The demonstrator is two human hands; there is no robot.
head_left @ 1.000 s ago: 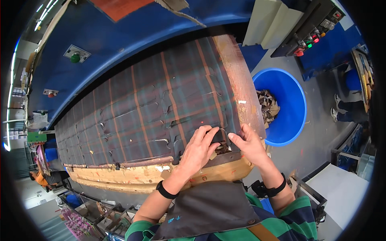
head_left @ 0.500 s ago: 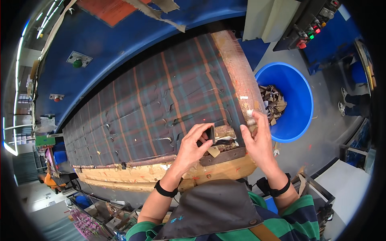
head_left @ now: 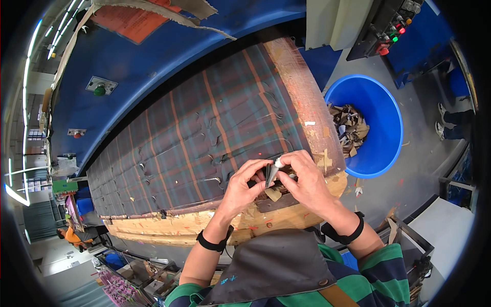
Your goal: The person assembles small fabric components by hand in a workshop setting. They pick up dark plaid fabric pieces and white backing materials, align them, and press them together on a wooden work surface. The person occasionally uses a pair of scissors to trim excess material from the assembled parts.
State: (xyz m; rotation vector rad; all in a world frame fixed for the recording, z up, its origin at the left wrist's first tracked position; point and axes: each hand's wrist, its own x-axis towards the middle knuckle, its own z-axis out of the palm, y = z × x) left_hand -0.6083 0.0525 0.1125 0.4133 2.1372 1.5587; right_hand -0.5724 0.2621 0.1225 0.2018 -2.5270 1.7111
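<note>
My left hand [head_left: 239, 189] pinches a small dark flat piece [head_left: 268, 173] between thumb and fingers, held on edge. My right hand [head_left: 310, 183] is closed on a small pale, white-ended thing [head_left: 276, 165], slim like a tube; its exact kind is not clear. It meets or nearly meets the dark piece. Both hands hover above the near right corner of a long bed covered in dark plaid cloth [head_left: 189, 138]. Below them, tan scraps [head_left: 273, 194] lie partly hidden by my fingers.
Light wood [head_left: 179, 225] edges the bed's near side, and a worn board [head_left: 307, 97] its right end. A blue bin [head_left: 381, 128] with brown scraps stands right. Blue machine housing [head_left: 138, 77] rises behind, with a button panel [head_left: 391, 30] far right. People are visible at both sides.
My right hand has left the worn board and come left to my left hand, now with the pale thing in its fingers. The left hand keeps the dark piece. The view has shifted slightly.
</note>
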